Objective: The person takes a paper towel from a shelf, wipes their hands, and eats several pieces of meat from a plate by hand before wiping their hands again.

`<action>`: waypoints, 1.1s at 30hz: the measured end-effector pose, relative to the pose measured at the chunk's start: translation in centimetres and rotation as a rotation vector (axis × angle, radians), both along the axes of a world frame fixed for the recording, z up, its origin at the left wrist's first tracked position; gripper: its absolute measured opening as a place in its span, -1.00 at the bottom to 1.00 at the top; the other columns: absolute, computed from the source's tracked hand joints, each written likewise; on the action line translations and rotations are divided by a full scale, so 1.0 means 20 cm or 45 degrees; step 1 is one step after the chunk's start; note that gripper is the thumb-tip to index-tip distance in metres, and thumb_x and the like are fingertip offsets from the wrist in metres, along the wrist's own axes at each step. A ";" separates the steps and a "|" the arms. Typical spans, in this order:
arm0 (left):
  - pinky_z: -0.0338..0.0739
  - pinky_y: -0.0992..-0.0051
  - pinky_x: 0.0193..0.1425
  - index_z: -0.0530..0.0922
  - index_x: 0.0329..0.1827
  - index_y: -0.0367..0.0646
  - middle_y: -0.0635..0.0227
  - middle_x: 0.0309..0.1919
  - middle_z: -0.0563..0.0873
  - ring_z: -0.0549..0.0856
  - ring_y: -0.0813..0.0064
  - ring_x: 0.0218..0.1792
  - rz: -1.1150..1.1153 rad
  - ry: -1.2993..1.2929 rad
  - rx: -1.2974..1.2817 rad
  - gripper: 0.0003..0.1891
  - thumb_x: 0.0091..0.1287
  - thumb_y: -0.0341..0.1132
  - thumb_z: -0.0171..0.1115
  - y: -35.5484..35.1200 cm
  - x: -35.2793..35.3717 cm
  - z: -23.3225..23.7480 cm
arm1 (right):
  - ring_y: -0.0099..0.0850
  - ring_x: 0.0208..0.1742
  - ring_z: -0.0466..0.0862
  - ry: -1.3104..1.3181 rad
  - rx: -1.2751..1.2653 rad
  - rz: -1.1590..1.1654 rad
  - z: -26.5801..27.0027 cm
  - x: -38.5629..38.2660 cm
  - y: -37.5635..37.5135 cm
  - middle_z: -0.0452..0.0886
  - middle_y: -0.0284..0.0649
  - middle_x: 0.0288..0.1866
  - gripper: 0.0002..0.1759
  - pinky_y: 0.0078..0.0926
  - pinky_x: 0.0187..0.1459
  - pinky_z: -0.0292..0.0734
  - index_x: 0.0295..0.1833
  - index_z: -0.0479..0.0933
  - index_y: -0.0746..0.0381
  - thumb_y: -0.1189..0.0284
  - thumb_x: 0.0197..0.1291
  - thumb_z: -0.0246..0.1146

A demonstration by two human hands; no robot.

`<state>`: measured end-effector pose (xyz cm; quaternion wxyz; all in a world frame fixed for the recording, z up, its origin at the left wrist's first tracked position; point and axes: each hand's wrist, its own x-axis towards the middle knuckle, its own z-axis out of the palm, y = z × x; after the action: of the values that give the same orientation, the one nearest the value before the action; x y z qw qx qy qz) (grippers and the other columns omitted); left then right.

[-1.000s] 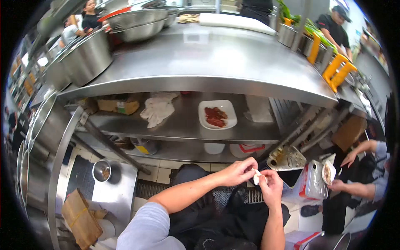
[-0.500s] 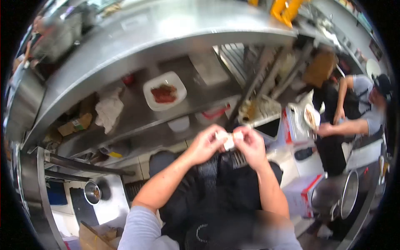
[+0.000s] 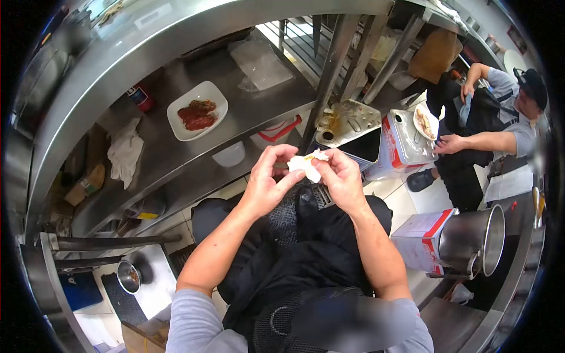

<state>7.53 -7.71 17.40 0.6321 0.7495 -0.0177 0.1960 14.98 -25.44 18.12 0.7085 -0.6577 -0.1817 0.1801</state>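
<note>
1. Head view, left side: a crumpled white cloth is lying on the steel shelf, and beside it a white plate is carrying red food.
2. At centre, the left hand is pinching a small white piece between thumb and fingertips, fingers narrow and closed on it, above the person's lap.
3. The right hand is gripping the same piece from the other side, fingers curled tight. The piece is looking crumpled and partly opened — the working of it seems under way, not finished.
4. Further right, a co-worker's hand is reaching beside a white tin, and a steel pot is lying lower down.
5. Against a second ago, both hands are sitting higher and nearer mid-view, still on the piece — and the counter top is mostly gone from sight.
</note>
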 end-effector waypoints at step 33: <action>0.53 0.59 -0.06 0.60 0.07 -0.25 0.48 -0.18 0.73 0.59 0.74 -0.15 0.016 0.091 -0.445 -0.74 0.56 -0.21 0.23 -0.02 0.05 -0.03 | -0.39 0.18 0.59 0.263 0.377 0.641 0.04 -0.02 0.07 0.36 -0.11 0.55 0.03 -0.34 0.19 0.50 0.69 -0.01 0.23 -0.30 0.44 -0.02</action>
<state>8.59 -8.18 16.80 0.7517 0.6349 0.0437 0.1732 14.50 -23.97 18.97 0.7444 -0.4600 -0.2901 0.3874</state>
